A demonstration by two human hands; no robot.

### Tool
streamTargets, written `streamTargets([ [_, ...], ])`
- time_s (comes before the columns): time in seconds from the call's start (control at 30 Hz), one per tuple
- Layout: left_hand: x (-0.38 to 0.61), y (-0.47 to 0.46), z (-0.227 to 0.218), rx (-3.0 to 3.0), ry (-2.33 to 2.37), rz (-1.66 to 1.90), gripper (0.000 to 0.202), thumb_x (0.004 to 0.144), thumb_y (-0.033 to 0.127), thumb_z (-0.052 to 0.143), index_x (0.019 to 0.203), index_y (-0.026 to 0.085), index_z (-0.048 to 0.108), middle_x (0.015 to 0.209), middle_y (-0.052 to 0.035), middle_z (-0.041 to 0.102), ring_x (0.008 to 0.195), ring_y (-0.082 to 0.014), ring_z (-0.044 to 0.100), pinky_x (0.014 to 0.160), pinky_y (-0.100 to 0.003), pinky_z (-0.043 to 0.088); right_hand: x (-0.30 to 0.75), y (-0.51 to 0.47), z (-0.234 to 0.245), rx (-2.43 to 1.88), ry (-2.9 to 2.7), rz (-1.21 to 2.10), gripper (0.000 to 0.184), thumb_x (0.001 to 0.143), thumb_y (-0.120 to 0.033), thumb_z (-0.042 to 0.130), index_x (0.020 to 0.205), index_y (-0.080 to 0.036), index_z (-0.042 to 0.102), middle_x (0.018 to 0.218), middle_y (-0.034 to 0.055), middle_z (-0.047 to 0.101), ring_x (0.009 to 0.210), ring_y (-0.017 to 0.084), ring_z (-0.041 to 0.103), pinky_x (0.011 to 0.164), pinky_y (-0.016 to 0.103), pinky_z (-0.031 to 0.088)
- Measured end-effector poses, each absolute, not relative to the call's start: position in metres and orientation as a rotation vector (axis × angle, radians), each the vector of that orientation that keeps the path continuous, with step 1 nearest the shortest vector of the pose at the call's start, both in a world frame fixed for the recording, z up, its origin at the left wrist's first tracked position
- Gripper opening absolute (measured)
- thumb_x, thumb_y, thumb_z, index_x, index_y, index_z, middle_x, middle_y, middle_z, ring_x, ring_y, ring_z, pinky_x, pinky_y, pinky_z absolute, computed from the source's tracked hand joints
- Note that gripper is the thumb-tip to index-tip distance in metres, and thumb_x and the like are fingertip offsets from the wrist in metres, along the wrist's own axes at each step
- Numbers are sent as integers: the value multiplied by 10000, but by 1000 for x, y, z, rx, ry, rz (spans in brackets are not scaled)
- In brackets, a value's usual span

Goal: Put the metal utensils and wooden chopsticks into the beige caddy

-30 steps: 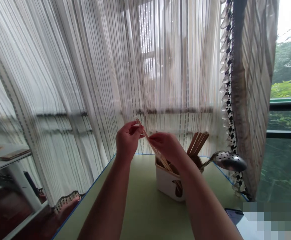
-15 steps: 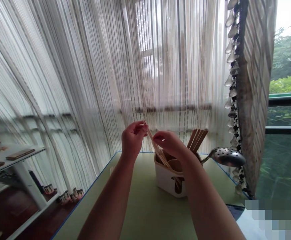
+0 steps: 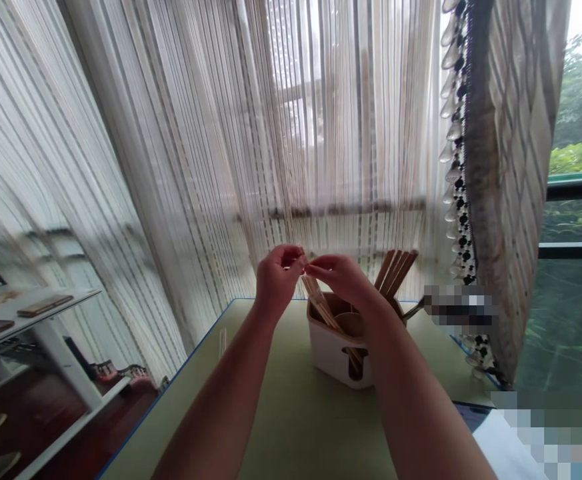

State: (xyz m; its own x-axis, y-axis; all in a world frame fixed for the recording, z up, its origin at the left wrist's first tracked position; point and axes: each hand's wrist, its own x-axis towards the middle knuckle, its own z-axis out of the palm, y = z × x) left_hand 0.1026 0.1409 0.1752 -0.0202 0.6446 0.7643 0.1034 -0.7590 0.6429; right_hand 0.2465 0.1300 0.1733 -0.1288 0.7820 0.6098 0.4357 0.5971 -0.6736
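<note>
My left hand (image 3: 279, 279) is closed in a pinch above the utensil holder. Opposite it, my right hand (image 3: 339, 272) pinches too, and the fingertips of both meet at the upper ends of thin pale wooden chopsticks (image 3: 322, 305). Those chopsticks slant down to the right into the white holder with a brown rim (image 3: 333, 355). Exactly what sits between the fingertips is small and partly hidden. Darker brown chopsticks (image 3: 395, 272) fan upward at the holder's right side, behind my right forearm. A round brown utensil (image 3: 349, 325) shows inside it.
The holder stands on a pale green table with a blue edge (image 3: 281, 413). Two or so thin pale sticks (image 3: 223, 341) lie at left. A handle (image 3: 413, 309) sticks out right of the holder. String curtains (image 3: 195, 167) hang behind; a white side table (image 3: 71, 301) stands left.
My left hand has moved right and slightly down, so both hands' fingertips now meet. The chopstick end that stuck up past my left fingers no longer shows there. The view has shifted slightly.
</note>
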Motion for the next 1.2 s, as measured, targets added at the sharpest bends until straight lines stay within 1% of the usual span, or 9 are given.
streamTargets([
  [0.1, 100, 142, 176, 1902, 828, 1850, 266, 724, 348, 631, 906, 154, 633, 813, -55, 664, 733, -155, 638, 564, -240, 548, 248, 135, 168, -1007, -1775, 500, 241, 722, -355, 611, 774, -142, 711, 665, 13, 671, 611, 117, 564, 582, 214, 405],
  [0.23, 95, 146, 174, 1934, 891, 1782, 264, 733, 357, 617, 879, 139, 647, 772, -52, 668, 634, -136, 630, 522, -242, 544, 251, 137, 165, -1037, -1809, 587, 266, 696, -374, 636, 807, -145, 715, 687, 18, 677, 629, 127, 566, 592, 226, 405],
  [0.47, 89, 154, 168, 2219, 1184, 1597, 172, 732, 310, 617, 818, 167, 657, 716, -38, 674, 637, -139, 621, 596, -258, 508, 256, 133, 169, -1022, -1715, 613, 261, 763, -347, 557, 817, -133, 696, 792, 58, 695, 749, 150, 607, 695, 253, 436],
  [0.67, 89, 151, 168, 2403, 1382, 1436, 116, 718, 280, 632, 775, 180, 649, 721, -24, 671, 620, -131, 594, 616, -260, 455, 257, 134, 169, -1051, -1710, 576, 224, 748, -307, 568, 842, -146, 692, 828, 58, 697, 793, 154, 611, 722, 260, 439],
  [0.83, 90, 150, 167, 2442, 1424, 1361, 144, 705, 299, 646, 801, 191, 646, 789, -16, 675, 605, -123, 575, 604, -259, 432, 256, 134, 169, -1082, -1692, 582, 239, 732, -315, 566, 834, -142, 695, 799, 55, 692, 726, 141, 597, 669, 252, 432],
  [1.03, 89, 147, 169, 2446, 1444, 1325, 201, 705, 346, 643, 836, 194, 630, 801, -18, 670, 676, -143, 596, 618, -258, 432, 260, 137, 168, -1064, -1689, 569, 249, 723, -333, 568, 838, -152, 695, 783, 45, 686, 692, 131, 570, 650, 249, 415],
  [1.2, 86, 141, 173, 2408, 1448, 1179, 336, 684, 344, 662, 981, 197, 605, 822, -33, 676, 679, -155, 603, 607, -259, 440, 263, 136, 170, -1062, -1675, 574, 258, 721, -347, 573, 838, -150, 691, 767, 43, 673, 664, 119, 543, 612, 236, 398],
])
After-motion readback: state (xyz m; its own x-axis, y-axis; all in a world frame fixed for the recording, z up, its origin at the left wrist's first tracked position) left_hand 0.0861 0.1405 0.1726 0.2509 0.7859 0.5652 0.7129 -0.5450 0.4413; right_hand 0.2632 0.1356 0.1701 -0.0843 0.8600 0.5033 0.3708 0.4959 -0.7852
